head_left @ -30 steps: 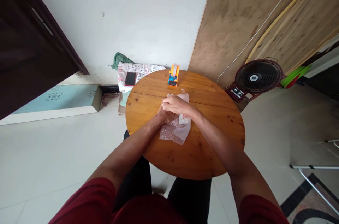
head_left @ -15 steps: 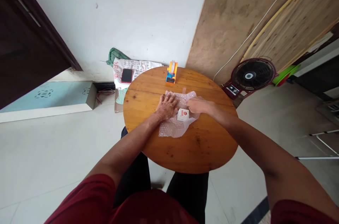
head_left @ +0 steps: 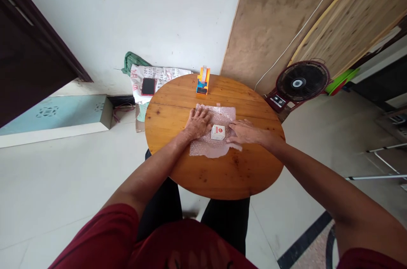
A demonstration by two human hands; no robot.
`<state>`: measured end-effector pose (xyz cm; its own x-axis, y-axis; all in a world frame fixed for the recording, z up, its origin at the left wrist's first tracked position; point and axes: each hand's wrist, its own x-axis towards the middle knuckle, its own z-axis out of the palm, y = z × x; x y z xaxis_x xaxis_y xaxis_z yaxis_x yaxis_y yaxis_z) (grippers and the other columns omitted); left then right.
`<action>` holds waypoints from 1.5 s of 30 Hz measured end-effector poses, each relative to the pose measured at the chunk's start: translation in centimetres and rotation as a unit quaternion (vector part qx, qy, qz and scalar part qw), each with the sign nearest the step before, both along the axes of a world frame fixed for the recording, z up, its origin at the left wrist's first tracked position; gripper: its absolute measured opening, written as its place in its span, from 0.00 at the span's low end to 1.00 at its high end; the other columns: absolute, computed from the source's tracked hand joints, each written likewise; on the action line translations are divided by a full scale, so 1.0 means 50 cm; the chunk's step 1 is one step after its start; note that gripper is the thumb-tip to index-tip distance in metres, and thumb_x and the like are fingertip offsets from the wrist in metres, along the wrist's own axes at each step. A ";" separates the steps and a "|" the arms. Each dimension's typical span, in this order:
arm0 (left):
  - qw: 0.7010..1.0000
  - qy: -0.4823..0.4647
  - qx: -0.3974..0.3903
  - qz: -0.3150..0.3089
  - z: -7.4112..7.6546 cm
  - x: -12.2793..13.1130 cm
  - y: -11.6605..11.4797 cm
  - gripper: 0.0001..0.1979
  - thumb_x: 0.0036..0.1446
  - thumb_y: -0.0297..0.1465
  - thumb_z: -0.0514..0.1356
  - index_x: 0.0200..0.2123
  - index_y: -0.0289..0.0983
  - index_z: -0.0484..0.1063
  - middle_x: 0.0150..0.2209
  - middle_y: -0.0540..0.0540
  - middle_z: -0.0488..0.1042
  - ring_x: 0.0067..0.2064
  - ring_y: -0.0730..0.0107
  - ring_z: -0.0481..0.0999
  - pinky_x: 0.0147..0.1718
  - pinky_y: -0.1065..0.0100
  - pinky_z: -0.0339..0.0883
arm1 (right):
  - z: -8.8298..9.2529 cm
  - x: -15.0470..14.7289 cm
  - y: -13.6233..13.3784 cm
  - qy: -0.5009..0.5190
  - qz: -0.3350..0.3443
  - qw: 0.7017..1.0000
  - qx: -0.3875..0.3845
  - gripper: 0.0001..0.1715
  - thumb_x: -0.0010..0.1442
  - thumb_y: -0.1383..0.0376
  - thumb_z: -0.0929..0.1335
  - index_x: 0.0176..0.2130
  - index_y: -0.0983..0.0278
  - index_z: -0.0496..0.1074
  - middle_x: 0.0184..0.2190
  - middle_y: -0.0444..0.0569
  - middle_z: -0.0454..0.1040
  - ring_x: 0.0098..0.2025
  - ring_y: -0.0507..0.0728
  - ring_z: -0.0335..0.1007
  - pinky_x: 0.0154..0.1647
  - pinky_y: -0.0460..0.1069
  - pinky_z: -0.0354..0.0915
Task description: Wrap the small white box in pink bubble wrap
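A small white box (head_left: 218,132) with a red print stands on a sheet of bubble wrap (head_left: 206,149), which lies spread on the round wooden table (head_left: 219,180). My left hand (head_left: 199,122) rests flat on the left part of the sheet, fingers spread, just left of the box. On the other side, my right hand (head_left: 244,131) lies with its fingers stretched out over the sheet's right edge, close to the box. Neither hand is wrapped around anything.
A yellow and blue tape dispenser (head_left: 202,81) stands at the table's far edge. Behind it on the left, a phone (head_left: 148,86) lies on a printed white sack (head_left: 165,74). A dark red fan (head_left: 299,83) stands beyond the table's right side, near a wooden board (head_left: 263,18).
My right hand has shifted slightly right and its fingers have opened out. The right side of the bubble wrap lies flatter. My left hand stays on the sheet; the camera view has shifted a little.
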<state>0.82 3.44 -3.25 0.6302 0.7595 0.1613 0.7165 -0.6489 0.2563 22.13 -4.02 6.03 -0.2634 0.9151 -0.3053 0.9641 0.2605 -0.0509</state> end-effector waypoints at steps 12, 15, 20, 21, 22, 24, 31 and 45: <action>1.000 0.003 -0.003 -0.009 0.004 -0.005 0.005 0.28 0.67 0.43 0.47 0.66 0.38 0.62 0.70 0.40 0.56 0.70 0.43 0.51 0.66 0.40 0.44 | -0.076 0.055 -0.049 0.032 -0.027 0.999 -0.023 0.66 0.49 0.39 0.71 0.73 0.62 0.44 0.74 0.58 0.37 0.74 0.72 0.35 0.70 0.68 0.42; 1.000 0.002 -0.009 -0.011 0.010 -0.008 0.005 0.29 0.67 0.43 0.47 0.66 0.39 0.62 0.70 0.40 0.56 0.70 0.44 0.51 0.66 0.41 0.44 | -0.086 0.060 -0.056 0.061 -0.026 0.998 -0.002 0.64 0.50 0.39 0.71 0.72 0.62 0.46 0.74 0.58 0.39 0.74 0.70 0.36 0.70 0.66 0.41; 1.000 0.016 -0.009 -0.007 0.013 -0.010 0.002 0.30 0.67 0.44 0.48 0.66 0.37 0.60 0.71 0.38 0.54 0.71 0.46 0.50 0.67 0.44 0.43 | -0.125 0.068 -0.068 0.101 -0.027 0.993 0.048 0.61 0.54 0.38 0.68 0.72 0.63 0.45 0.74 0.57 0.40 0.75 0.69 0.33 0.72 0.65 0.36; 1.000 0.021 -0.008 -0.003 0.011 -0.010 0.003 0.30 0.67 0.45 0.48 0.66 0.37 0.60 0.71 0.38 0.53 0.72 0.46 0.49 0.67 0.45 0.43 | -0.132 0.069 -0.070 0.106 -0.028 0.992 0.054 0.60 0.54 0.38 0.67 0.72 0.63 0.46 0.74 0.57 0.40 0.75 0.69 0.33 0.72 0.65 0.35; 1.000 0.025 -0.007 0.001 0.010 -0.011 0.004 0.30 0.67 0.45 0.48 0.66 0.37 0.61 0.71 0.38 0.53 0.72 0.46 0.47 0.67 0.45 0.43 | -0.137 0.070 -0.071 0.109 -0.028 0.992 0.057 0.61 0.54 0.37 0.67 0.72 0.64 0.46 0.74 0.58 0.40 0.75 0.69 0.32 0.73 0.65 0.34; 0.999 0.033 -0.002 0.015 0.007 -0.015 0.009 0.30 0.67 0.47 0.47 0.66 0.38 0.61 0.72 0.38 0.52 0.72 0.46 0.46 0.66 0.45 0.43 | -0.140 0.072 -0.071 0.112 -0.026 0.992 0.056 0.61 0.54 0.37 0.68 0.72 0.65 0.47 0.74 0.58 0.41 0.75 0.69 0.31 0.73 0.65 0.34; 0.996 0.074 0.014 0.039 0.068 -0.063 -0.017 0.24 0.65 0.42 0.53 0.60 0.40 0.68 0.64 0.37 0.66 0.67 0.44 0.59 0.63 0.42 0.50 | -0.114 0.081 -0.059 0.120 -0.015 0.992 0.020 0.63 0.50 0.40 0.72 0.72 0.61 0.47 0.74 0.56 0.40 0.74 0.72 0.34 0.72 0.67 0.39; 0.986 -0.078 -0.026 -0.147 0.063 0.155 -0.257 0.29 0.61 0.26 0.49 0.65 0.20 0.56 0.68 0.25 0.56 0.72 0.49 0.49 0.68 0.47 0.50 | -0.128 0.081 -0.072 0.178 -0.026 0.981 0.070 0.41 0.61 0.56 0.67 0.68 0.66 0.57 0.71 0.60 0.51 0.73 0.67 0.43 0.72 0.66 0.41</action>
